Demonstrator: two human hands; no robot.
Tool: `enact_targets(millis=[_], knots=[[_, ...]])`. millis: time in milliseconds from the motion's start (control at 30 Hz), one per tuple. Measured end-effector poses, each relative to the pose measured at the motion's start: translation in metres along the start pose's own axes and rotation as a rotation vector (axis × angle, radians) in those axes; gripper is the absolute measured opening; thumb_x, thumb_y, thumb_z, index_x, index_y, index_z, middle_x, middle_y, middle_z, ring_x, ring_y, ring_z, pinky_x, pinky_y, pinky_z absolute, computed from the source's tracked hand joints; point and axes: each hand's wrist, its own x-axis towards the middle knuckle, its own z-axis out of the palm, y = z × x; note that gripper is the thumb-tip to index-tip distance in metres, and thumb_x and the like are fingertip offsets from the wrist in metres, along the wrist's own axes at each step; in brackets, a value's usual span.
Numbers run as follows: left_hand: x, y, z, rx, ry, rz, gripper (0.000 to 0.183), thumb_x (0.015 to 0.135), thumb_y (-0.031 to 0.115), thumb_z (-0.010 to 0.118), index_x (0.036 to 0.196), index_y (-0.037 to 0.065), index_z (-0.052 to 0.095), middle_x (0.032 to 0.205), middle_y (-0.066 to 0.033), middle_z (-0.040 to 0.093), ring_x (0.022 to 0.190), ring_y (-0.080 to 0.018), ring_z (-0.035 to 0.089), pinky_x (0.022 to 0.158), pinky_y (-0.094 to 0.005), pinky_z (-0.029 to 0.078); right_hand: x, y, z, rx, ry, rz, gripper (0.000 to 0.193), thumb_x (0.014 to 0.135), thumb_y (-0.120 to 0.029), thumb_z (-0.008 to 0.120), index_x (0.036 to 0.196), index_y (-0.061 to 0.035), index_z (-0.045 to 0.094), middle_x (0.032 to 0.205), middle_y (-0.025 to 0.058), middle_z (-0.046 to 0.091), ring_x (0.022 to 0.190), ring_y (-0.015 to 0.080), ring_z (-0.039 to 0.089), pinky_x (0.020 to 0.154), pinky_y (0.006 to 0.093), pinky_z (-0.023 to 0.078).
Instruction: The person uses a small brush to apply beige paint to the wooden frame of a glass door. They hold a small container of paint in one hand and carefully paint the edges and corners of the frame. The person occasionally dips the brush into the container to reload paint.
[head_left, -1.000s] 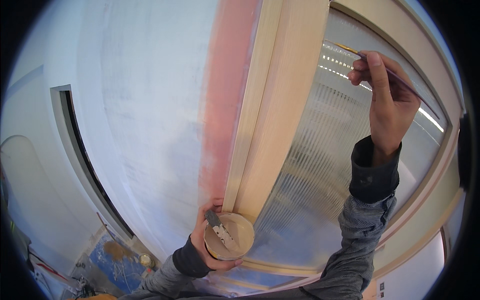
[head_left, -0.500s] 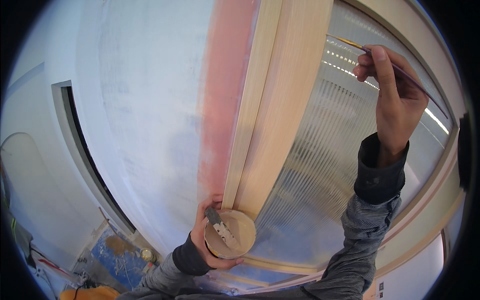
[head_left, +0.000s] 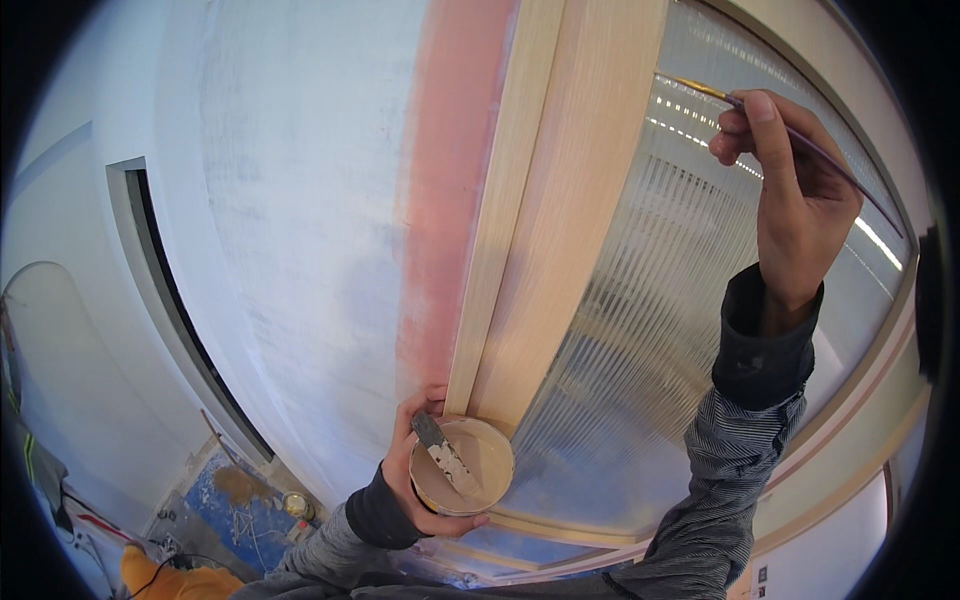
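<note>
My right hand [head_left: 800,190] pinches a thin paintbrush [head_left: 825,150] with a dark purple handle and a gold ferrule. Its fine tip meets the edge where the pale wooden frame [head_left: 590,180] borders the ribbed glass pane [head_left: 640,330]. Low in the middle, my left hand [head_left: 410,475] is wrapped round a small round tub [head_left: 495,470] of beige paint or filler. A flat stick or blade [head_left: 445,455], dark at its upper end and smeared with beige, leans inside the tub. The tub is close to the lower part of the wooden frame.
Left of the frame runs a pink strip [head_left: 445,200] beside a whitish wall [head_left: 300,200]. A dark narrow recess [head_left: 185,290] stands further left. On the floor lie a blue sheet [head_left: 225,505] with debris, a small can [head_left: 297,505] and orange cloth [head_left: 170,575].
My right hand and the brush have shifted very slightly right and down, the tip staying by the frame's edge. The left hand keeps its hold on the tub.
</note>
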Motion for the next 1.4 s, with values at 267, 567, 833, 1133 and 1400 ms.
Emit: enact_targets(millis=[267,567,833,1133,1400], knots=[[0.0,-0.0027,-0.0006,0.028,-0.009,0.007,0.091,0.051,0.035,0.094,0.125,-0.004,0.059,0.144,-0.0206,0.028,0.137,-0.0333,0.034,0.11,-0.0431,0.036,-0.0014,0.0018,-0.0007,-0.013,-0.01,-0.006,0.019,0.097,-0.011,0.066,0.107,0.004,0.073,0.087,0.0146,0.073,0.072,0.019,0.07,0.068,0.0313,0.057],[0.0001,-0.0043,-0.001,0.018,-0.004,0.007,0.09,0.051,0.035,0.093,0.125,-0.004,0.059,0.144,-0.0207,0.028,0.135,-0.0337,0.036,0.11,-0.0431,0.037,-0.0034,-0.0019,0.0023,-0.015,-0.008,0.012,0.018,0.097,-0.01,0.067,0.105,0.0036,0.073,0.085,0.0133,0.072,0.07,0.0178,0.068,0.066,0.0308,0.055],[-0.0009,-0.0025,0.0018,0.01,0.015,0.0,0.088,0.051,0.035,0.093,0.123,-0.004,0.06,0.144,-0.0202,0.028,0.132,-0.0337,0.038,0.109,-0.0439,0.037,-0.0053,-0.0025,0.0004,0.018,-0.02,0.028,0.017,0.095,-0.01,0.068,0.104,0.0038,0.073,0.083,0.0129,0.072,0.069,0.0176,0.068,0.064,0.0292,0.055],[0.0027,-0.0007,0.0007,0.058,0.0,0.059,0.089,0.051,0.034,0.093,0.124,-0.004,0.059,0.144,-0.0193,0.028,0.131,-0.0333,0.039,0.109,-0.0435,0.037,-0.0051,-0.0013,0.0027,0.01,0.018,0.0,0.018,0.097,-0.01,0.065,0.105,0.0043,0.072,0.084,0.0129,0.071,0.07,0.0173,0.066,0.064,0.0302,0.054],[0.0016,-0.0032,0.0,0.049,-0.002,0.028,0.088,0.051,0.035,0.093,0.124,-0.003,0.06,0.144,-0.0194,0.027,0.131,-0.0335,0.038,0.109,-0.0437,0.037,-0.0078,-0.0008,-0.0017,-0.026,-0.063,0.019,0.018,0.097,-0.011,0.067,0.107,0.0038,0.072,0.084,0.0126,0.071,0.069,0.0171,0.066,0.064,0.0296,0.054]])
